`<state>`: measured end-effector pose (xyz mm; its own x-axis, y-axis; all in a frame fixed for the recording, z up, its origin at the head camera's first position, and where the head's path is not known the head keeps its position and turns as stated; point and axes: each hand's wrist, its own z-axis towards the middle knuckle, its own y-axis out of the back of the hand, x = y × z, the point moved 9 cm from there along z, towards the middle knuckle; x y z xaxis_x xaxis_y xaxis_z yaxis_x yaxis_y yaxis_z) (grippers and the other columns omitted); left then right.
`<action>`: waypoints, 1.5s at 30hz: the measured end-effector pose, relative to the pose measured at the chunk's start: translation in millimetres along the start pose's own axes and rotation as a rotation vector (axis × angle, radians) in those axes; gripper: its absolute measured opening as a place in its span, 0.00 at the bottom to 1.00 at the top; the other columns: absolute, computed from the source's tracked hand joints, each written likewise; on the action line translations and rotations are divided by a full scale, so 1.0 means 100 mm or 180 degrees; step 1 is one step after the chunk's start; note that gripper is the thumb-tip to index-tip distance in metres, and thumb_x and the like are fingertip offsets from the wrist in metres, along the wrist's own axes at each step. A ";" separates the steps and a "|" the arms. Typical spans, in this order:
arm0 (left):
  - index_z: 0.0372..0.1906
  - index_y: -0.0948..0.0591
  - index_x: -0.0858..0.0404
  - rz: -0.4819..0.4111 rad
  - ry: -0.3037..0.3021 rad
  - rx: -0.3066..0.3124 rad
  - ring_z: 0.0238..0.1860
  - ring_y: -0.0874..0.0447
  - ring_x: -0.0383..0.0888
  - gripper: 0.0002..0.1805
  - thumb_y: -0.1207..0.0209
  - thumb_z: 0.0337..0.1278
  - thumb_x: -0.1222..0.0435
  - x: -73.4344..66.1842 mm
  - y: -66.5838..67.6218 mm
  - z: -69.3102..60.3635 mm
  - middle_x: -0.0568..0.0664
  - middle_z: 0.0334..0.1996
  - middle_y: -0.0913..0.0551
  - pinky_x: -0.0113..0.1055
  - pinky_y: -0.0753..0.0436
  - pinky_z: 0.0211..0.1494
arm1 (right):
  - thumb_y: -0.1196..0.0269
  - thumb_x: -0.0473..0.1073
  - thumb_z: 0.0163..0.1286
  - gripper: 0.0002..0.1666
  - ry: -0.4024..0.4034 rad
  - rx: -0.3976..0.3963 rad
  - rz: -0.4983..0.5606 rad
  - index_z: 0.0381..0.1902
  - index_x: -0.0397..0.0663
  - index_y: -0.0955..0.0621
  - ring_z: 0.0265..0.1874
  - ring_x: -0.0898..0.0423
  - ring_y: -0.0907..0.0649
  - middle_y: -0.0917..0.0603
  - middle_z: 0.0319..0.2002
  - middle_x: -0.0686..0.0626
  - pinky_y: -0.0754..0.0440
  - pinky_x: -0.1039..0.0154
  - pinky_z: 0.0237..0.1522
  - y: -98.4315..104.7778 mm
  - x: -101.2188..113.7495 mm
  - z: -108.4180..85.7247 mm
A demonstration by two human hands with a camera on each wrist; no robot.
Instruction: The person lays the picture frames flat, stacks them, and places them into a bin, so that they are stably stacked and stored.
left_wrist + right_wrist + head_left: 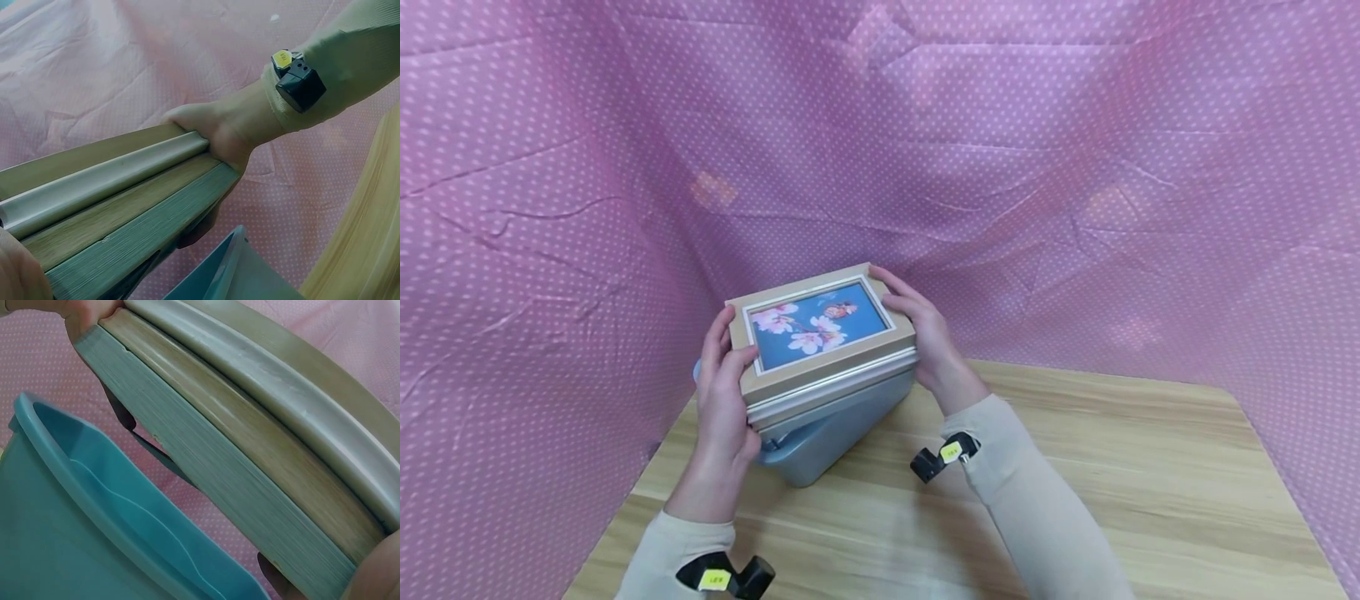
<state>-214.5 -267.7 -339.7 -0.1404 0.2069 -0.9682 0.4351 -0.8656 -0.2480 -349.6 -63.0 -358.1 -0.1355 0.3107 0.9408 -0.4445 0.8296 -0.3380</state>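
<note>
Both hands hold a stack of picture frames over a blue plastic bin. The top frame is beige with a white inner border, its picture showing pink blossoms on blue. Below it, in the right wrist view, come a silver frame, a wood-toned one and a grey-green one, with dark parts underneath. My left hand grips the left end, thumb on top. At the right end my right hand grips the stack, fingers along its edge. The stack sits apart from the bin's rim in the right wrist view.
The bin stands on a wood-grain table, towards its left side. Pink dotted cloth hangs behind and on both sides. A small black camera is strapped to each sleeve.
</note>
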 end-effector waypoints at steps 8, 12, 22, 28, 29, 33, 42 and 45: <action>0.85 0.37 0.38 -0.0046 0.0024 -0.0140 0.77 0.35 0.43 0.38 0.51 0.75 0.67 0.04 0.06 0.06 0.40 0.84 0.41 0.33 0.28 0.75 | 0.46 0.50 0.77 0.33 -0.0050 0.0006 -0.0105 0.79 0.75 0.26 0.88 0.48 0.45 0.39 0.86 0.61 0.56 0.36 0.88 -0.01 -0.08 0.16; 0.86 0.42 0.35 -0.0015 0.0049 -0.0049 0.83 0.45 0.38 0.40 0.52 0.77 0.67 0.05 0.05 0.08 0.33 0.87 0.47 0.33 0.36 0.84 | 0.46 0.50 0.77 0.33 -0.0057 0.0010 -0.0198 0.79 0.74 0.26 0.87 0.48 0.44 0.38 0.86 0.61 0.55 0.36 0.88 -0.01 -0.09 0.21; 0.87 0.45 0.36 0.0088 0.0094 -0.0003 0.86 0.48 0.45 0.39 0.53 0.79 0.66 0.08 0.07 0.18 0.37 0.89 0.55 0.41 0.34 0.87 | 0.45 0.51 0.76 0.32 -0.0107 -0.0001 -0.0322 0.77 0.76 0.24 0.86 0.43 0.41 0.37 0.86 0.60 0.50 0.32 0.86 0.04 -0.11 0.31; 0.87 0.41 0.46 0.0390 0.0017 -0.0066 0.84 0.41 0.54 0.41 0.49 0.75 0.70 0.07 0.18 0.29 0.50 0.88 0.55 0.43 0.28 0.84 | 0.46 0.50 0.77 0.32 -0.0152 0.0103 -0.0373 0.78 0.74 0.25 0.86 0.43 0.41 0.37 0.86 0.59 0.48 0.33 0.86 0.05 -0.18 0.42; 0.87 0.41 0.46 0.0432 0.0045 -0.0061 0.82 0.37 0.55 0.41 0.49 0.74 0.70 0.07 0.20 0.30 0.51 0.87 0.54 0.41 0.25 0.81 | 0.46 0.49 0.78 0.32 -0.0170 0.0128 -0.0375 0.78 0.73 0.25 0.86 0.43 0.41 0.37 0.86 0.59 0.46 0.34 0.86 0.06 -0.19 0.45; 0.87 0.40 0.42 0.0542 0.0225 0.0029 0.74 0.27 0.57 0.41 0.47 0.75 0.69 0.11 0.25 0.32 0.54 0.86 0.47 0.32 0.11 0.62 | 0.46 0.49 0.78 0.32 -0.0208 0.0194 -0.0462 0.78 0.72 0.25 0.85 0.42 0.39 0.37 0.86 0.59 0.42 0.34 0.85 0.08 -0.22 0.52; 0.86 0.39 0.41 0.0630 0.0348 0.0048 0.69 0.23 0.53 0.40 0.48 0.76 0.69 0.12 0.32 0.35 0.49 0.87 0.45 0.28 0.10 0.53 | 0.45 0.49 0.77 0.33 -0.0292 0.0293 -0.0641 0.78 0.73 0.24 0.86 0.43 0.39 0.38 0.86 0.59 0.42 0.36 0.86 0.08 -0.27 0.65; 0.86 0.39 0.41 0.0663 0.0333 0.0056 0.69 0.24 0.52 0.39 0.48 0.76 0.69 0.11 0.34 0.38 0.47 0.87 0.45 0.31 0.10 0.56 | 0.44 0.49 0.76 0.33 -0.0270 0.0308 -0.0692 0.77 0.74 0.24 0.86 0.43 0.40 0.38 0.86 0.59 0.43 0.35 0.86 0.07 -0.27 0.69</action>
<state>-234.9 -312.0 -358.1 0.0442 0.0682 -0.9967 0.4294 -0.9021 -0.0426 -410.6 -97.3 -383.9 -0.0994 0.0865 0.9913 -0.5533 0.8232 -0.1273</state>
